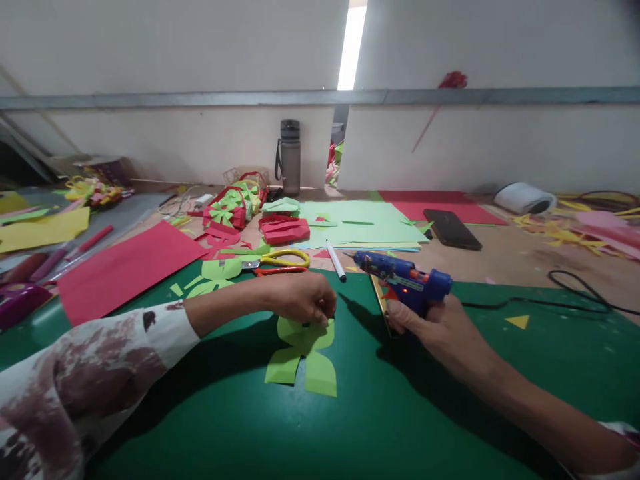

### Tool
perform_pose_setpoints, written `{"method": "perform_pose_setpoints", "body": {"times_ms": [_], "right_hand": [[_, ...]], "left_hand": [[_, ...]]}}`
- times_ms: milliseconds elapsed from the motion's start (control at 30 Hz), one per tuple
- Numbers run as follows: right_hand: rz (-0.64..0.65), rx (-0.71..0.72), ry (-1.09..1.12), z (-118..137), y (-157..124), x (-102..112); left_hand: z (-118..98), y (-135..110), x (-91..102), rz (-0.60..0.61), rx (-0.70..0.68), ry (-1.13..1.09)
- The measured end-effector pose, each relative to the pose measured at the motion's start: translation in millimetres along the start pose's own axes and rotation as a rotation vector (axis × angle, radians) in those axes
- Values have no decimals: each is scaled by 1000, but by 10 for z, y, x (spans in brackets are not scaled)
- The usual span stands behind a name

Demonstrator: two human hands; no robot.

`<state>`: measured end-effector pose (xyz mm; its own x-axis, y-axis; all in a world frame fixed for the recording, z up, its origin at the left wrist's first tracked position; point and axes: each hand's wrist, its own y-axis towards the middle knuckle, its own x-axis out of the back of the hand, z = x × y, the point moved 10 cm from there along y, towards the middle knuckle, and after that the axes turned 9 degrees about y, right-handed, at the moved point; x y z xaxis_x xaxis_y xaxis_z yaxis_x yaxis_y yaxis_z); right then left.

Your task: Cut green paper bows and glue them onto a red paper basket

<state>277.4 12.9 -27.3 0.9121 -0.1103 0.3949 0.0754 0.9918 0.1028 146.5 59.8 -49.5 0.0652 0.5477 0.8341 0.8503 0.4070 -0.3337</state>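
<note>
My right hand (pixel 443 327) is wrapped round the handle of a blue hot glue gun (pixel 400 277). A small red light glows on its side, and its nozzle points left. My left hand (pixel 305 297) is closed in a pinch at the upper edge of a light green paper cutout (pixel 320 373) with rounded lobes, which lies on the green mat (pixel 240 420). The hand hides the cutout's top. Just behind that hand lie scissors (pixel 285 259) with yellow and orange handles, beside more green cut pieces (pixel 220 270).
A white marker (pixel 336 260) lies past the glue gun. Farther back are pale green sheets (pixel 370 230), a black phone (pixel 453 229), red paper (pixel 135 270), folded red paper pieces (pixel 285 230) and a grey bottle (pixel 291 160). The gun's black cord (pixel 540 303) trails right.
</note>
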Motion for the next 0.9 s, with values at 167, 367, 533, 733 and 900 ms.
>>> {"method": "perform_pose_setpoints", "body": {"times_ms": [167,367,533,733,900], "right_hand": [[13,-11,-1,-35,-2,-10],[36,-8,-23,53,-49,-23],[20,-8,29,125,-145,31],[207,-35,-76,218,-307,-115],[355,-128,-45,212,-416,-330]], "left_hand": [[-24,7,-37,-20,20,-3],[-146,-80,105,-172,-1,161],[-225,-656,297,-543,-44,390],[-329,-1168,-134,-574,-310,301],[-372,-1127,-350,-462,-313,384]]}}
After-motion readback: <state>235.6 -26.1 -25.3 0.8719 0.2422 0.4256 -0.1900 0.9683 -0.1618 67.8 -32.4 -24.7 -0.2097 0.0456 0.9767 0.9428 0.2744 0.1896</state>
